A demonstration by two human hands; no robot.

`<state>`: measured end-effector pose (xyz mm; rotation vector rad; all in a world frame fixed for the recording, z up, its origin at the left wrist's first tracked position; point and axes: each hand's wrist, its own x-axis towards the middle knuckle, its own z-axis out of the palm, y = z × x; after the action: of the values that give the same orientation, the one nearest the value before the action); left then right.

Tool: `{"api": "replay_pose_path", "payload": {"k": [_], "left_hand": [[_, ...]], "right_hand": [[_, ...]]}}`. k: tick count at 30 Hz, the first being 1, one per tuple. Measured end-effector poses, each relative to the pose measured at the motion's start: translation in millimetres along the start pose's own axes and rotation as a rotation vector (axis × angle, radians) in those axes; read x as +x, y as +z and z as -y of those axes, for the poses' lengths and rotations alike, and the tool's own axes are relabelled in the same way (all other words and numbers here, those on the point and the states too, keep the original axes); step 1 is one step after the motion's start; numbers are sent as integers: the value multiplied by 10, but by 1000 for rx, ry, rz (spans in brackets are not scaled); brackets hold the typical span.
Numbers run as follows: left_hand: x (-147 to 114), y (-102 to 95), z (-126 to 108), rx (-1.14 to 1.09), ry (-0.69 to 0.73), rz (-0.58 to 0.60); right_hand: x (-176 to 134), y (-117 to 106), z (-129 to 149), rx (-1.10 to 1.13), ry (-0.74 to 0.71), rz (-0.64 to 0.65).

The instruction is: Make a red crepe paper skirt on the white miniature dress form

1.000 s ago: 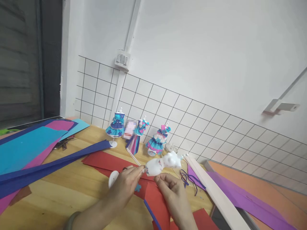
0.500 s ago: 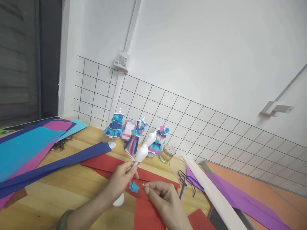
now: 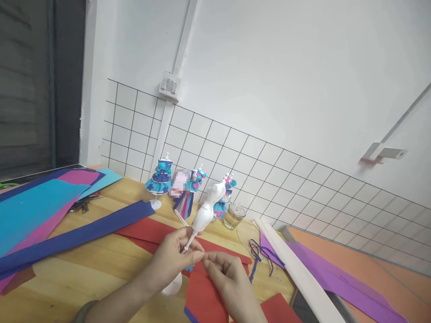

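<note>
Mannequin [image 3: 204, 217] and left hand [image 3: 171, 255] met above the middle of the table [image 3: 77, 280]: the person's left fingers grasped the figure's thin stem [image 3: 191, 241]. The white figure was undressed and tilted, its neck leaning toward the table's back edge and to the right, overlapping a dressed figure behind it in the view. A round white base [image 3: 172, 285] showed below the left wrist. The right hand [image 3: 229, 276] had its thumb and forefinger drawn together, touching or nearly touching the tip of the left thumb; whether they pinched anything small could not be told.

Beneath the hands lay red sheets [image 3: 207, 296], and a blue flower cutout [image 3: 190, 268] was partly hidden by the left hand. Along the table's back edge, near the wall, stood three small figures in ruffled outfits: one in blue [image 3: 160, 181], one with a striped train [image 3: 183, 204], and one in tiered turquoise and pink [image 3: 220, 208]. A glass jar [image 3: 233, 219] stood just right of the last. Nearer the table's right edge were dark blue strands [image 3: 253, 269] and a long pale strip [image 3: 296, 269]. Coloured sheets [image 3: 40, 202] and a navy strip [image 3: 84, 231] covered the left side.
</note>
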<state>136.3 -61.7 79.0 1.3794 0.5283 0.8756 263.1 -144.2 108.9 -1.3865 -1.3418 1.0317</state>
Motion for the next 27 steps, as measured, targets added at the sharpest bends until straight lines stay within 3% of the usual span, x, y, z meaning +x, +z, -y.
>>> {"api": "replay_pose_path", "payload": {"k": [4,9,15,21,27], "left_hand": [[5,-9,6,38,33,-71],[23,-59,-1,-11,15,-127],[27,-24,-29,-168,-99,-98],[14,-8,-49,-260,-137,-79],[-3,7,-60,-290,-160,-39]], "right_hand": [[27,-33,-34,143,52,2],[59,-87,-144,204,146,-156],[52,-28,-104,108,-28,-68],[37,-12,-139,-301,-99,-187],[46,13,-227,-761,-435,-288]]}}
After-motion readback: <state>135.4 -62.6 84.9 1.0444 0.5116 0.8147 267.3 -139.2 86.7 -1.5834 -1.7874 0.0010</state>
